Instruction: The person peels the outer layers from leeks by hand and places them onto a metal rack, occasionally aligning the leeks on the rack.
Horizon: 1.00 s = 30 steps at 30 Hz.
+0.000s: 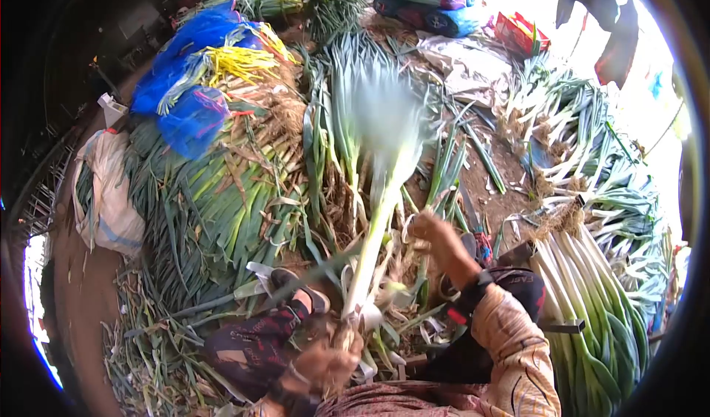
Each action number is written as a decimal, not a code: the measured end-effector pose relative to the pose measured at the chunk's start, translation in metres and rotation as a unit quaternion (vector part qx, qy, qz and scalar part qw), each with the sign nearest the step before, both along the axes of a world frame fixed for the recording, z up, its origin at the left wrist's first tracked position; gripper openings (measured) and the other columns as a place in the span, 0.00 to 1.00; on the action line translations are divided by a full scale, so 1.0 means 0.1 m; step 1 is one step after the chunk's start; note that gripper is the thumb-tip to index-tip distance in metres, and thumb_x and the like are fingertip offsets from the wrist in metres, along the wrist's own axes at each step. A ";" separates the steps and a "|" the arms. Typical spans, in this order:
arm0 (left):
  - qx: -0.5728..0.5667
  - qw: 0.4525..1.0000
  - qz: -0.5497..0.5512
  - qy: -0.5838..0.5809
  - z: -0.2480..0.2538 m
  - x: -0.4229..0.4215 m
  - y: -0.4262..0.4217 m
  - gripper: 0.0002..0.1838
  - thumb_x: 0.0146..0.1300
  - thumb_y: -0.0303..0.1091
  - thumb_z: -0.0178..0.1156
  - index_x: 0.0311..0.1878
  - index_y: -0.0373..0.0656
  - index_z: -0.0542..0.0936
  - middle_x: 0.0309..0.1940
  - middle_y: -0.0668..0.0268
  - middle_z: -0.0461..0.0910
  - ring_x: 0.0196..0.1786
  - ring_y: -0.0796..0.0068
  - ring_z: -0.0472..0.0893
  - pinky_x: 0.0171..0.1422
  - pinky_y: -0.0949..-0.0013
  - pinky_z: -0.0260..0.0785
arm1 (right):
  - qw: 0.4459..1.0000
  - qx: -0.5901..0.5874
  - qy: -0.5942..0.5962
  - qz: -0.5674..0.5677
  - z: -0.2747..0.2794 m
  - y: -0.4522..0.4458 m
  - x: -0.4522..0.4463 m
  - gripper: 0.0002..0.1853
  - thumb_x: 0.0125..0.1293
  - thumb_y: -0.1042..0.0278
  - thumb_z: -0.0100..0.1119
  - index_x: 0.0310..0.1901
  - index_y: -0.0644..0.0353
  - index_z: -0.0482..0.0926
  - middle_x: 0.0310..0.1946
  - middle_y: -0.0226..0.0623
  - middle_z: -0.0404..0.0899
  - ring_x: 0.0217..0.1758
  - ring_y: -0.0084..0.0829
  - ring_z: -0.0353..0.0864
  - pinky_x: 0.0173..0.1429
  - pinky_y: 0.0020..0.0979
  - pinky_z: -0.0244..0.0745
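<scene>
Long white-and-green leek [370, 258], left of the white-stemmed leek bundle [592, 298], is gripped near its root end by the left hand [325, 364]; right hand [441, 241], nearer the bundle, blurred, finger closure indeterminable; step judged leaf-stripping, next calling for steady hold.

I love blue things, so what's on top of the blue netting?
Yellow strips lie partly across the blue netting. The part beneath them is covered, so I can't see it.

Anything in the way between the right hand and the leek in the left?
Nothing visible stands between the right hand and the leek, held near its root end by the left hand, though blur hides fine detail.
</scene>
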<state>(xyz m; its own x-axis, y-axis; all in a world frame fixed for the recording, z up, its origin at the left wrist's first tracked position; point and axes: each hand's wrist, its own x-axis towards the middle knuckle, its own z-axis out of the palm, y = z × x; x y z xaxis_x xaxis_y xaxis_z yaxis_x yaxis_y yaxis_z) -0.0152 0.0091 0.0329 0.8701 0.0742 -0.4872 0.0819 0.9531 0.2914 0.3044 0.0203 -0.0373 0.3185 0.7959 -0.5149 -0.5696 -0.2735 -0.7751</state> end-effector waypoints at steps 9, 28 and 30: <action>0.011 0.991 -0.052 0.123 0.00 -0.78 -0.76 0.07 0.68 0.35 0.48 0.41 0.43 0.72 0.18 0.70 0.61 0.20 0.75 0.61 0.26 0.75 0.57 | 0.944 0.080 0.238 -0.213 0.14 0.36 -0.43 0.22 0.66 0.56 0.53 0.54 0.62 0.68 0.42 0.43 0.77 0.42 0.35 0.76 0.46 0.37 0.74; 0.263 0.908 0.324 0.022 -0.02 1.94 0.03 0.10 0.64 0.32 0.58 0.45 0.37 0.78 0.34 0.65 0.81 0.32 0.79 0.79 0.35 0.77 0.73 | 0.920 0.352 0.065 -0.159 1.15 -0.18 0.26 0.11 0.62 0.64 0.60 0.37 0.61 0.70 0.25 0.30 0.72 0.20 0.21 0.70 0.23 0.22 0.66; 0.274 0.879 0.382 -0.084 -0.11 1.79 -0.03 0.10 0.65 0.39 0.56 0.37 0.42 0.75 0.26 0.70 0.74 0.31 0.74 0.74 0.44 0.64 0.69 | 0.918 0.335 0.014 -0.209 1.11 -0.18 0.41 0.12 0.61 0.66 0.62 0.35 0.60 0.69 0.25 0.31 0.72 0.19 0.22 0.71 0.21 0.23 0.68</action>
<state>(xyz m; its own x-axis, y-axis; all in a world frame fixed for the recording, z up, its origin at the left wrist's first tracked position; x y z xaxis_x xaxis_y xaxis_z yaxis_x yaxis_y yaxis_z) 0.1638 0.0065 0.0221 0.5211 0.8510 -0.0655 -0.6091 0.4246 0.6699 0.3459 0.0028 0.0738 0.6631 0.7478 0.0338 -0.5385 0.5079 -0.6724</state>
